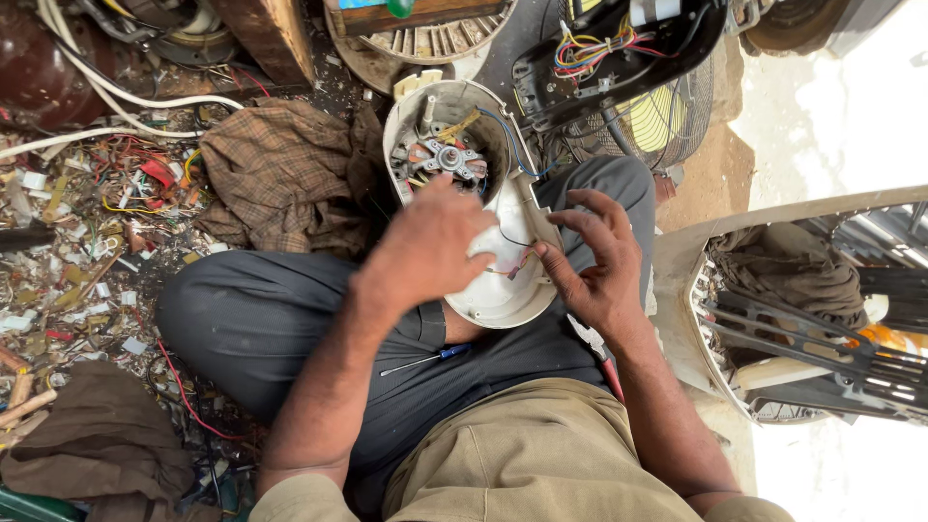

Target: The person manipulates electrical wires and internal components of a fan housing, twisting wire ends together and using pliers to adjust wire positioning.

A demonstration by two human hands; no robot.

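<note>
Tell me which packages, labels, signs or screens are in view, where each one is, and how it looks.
None can be made out: no package, sign or screen.
Nearest to a label: small pale scraps in the litter at far left, too small to tell.
The white fan housing under both hands shows no sticker.

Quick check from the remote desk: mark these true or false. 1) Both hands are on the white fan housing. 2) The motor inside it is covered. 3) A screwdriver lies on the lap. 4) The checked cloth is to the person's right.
1) True: the left hand and right hand touch the white fan housing.
2) False: the motor is exposed, wires showing.
3) True: a blue-handled screwdriver rests there.
4) False: the checked cloth lies to the person's left.
</note>
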